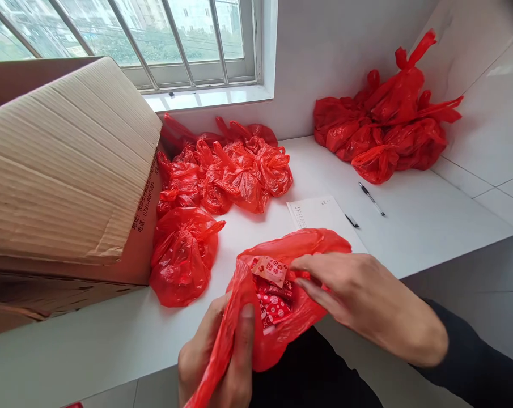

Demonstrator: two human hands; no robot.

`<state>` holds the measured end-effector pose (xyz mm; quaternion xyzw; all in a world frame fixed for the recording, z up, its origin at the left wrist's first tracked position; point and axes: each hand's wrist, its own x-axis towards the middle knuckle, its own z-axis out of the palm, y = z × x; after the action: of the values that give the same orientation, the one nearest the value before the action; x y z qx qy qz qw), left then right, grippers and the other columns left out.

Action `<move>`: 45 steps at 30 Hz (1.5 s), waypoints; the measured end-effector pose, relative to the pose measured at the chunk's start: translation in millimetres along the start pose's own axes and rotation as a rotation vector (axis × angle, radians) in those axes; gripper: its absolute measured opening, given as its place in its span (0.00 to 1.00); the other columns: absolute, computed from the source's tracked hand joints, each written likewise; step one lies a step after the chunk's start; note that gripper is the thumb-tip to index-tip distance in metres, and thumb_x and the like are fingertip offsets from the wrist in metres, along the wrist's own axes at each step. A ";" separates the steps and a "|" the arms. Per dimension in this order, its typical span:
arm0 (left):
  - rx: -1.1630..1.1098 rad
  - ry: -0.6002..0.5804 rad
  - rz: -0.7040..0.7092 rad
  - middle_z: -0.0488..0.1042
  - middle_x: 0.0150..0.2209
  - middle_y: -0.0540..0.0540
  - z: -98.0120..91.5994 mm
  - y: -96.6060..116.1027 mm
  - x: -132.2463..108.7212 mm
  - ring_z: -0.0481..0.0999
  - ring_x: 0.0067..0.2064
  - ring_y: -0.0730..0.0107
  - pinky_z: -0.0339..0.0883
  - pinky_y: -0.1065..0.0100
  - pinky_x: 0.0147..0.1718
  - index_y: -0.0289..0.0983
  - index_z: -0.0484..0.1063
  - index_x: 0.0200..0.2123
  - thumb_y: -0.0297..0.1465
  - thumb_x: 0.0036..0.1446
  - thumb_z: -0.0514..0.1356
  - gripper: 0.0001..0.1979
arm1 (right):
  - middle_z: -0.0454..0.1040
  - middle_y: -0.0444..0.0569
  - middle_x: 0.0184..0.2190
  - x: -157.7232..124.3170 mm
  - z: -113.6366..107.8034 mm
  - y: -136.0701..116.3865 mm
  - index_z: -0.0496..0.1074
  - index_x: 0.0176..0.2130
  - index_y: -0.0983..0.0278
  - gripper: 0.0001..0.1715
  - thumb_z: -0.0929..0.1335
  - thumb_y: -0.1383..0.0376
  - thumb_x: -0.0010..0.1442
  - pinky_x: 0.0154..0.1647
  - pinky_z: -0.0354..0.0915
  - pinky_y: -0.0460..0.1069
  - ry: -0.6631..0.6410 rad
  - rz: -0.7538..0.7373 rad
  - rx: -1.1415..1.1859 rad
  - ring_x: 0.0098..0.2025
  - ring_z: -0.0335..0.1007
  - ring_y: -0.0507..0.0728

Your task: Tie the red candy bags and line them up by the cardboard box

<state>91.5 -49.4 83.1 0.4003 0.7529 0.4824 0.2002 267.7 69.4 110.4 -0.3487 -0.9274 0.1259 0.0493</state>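
Observation:
In the head view, a red plastic bag point(277, 354) hangs open at the front edge of the table, its mouth facing up. My left hand point(222, 351) is closed on the bag's near left rim, the thumb lying over the film. Inside are several small wrapped packets: a pale pink one point(270, 271) on top, and a red one with pale dots point(277, 306) lower down. My right hand point(358, 300) reaches into the mouth from the right. Its fingertips are apart, right beside the pink packet, and nothing shows between them.
Several knotted red bags point(247, 170) crowd beside a large open cardboard box point(69, 164) on the left. More are piled in the far right corner point(388, 124). A written-on paper sheet point(313, 212), a pen point(371, 198) and its black cap point(352, 220) lie on the white table point(426, 226).

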 end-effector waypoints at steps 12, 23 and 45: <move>-0.064 -0.197 -0.256 0.75 0.45 0.43 4.1 -29.9 8.8 0.74 0.51 0.52 0.68 0.57 0.47 0.41 0.70 0.54 0.48 0.59 0.60 0.25 | 0.76 0.48 0.39 3.2 41.7 36.6 0.71 0.53 0.62 0.16 0.63 0.70 0.68 0.45 0.67 0.56 0.144 0.154 0.095 0.43 0.72 0.61; -0.175 -0.182 -0.050 0.71 0.27 0.53 -5.6 45.2 30.5 0.70 0.31 0.67 0.64 0.69 0.32 0.41 0.73 0.33 0.41 0.57 0.64 0.10 | 0.77 0.44 0.35 8.7 10.1 41.8 0.75 0.49 0.62 0.16 0.66 0.56 0.69 0.35 0.67 0.47 0.400 0.268 0.953 0.35 0.72 0.53; -0.170 -0.036 0.419 0.69 0.63 0.52 -7.3 50.8 50.1 0.61 0.68 0.58 0.52 0.55 0.68 0.49 0.76 0.53 0.36 0.70 0.52 0.15 | 0.74 0.47 0.38 9.7 4.7 8.4 0.71 0.43 0.62 0.09 0.63 0.71 0.68 0.46 0.61 0.54 0.544 0.023 0.461 0.42 0.67 0.58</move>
<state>77.3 -2.8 135.8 0.5381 0.6065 0.5678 0.1421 264.8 80.9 103.7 -0.3598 -0.8236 0.2349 0.3703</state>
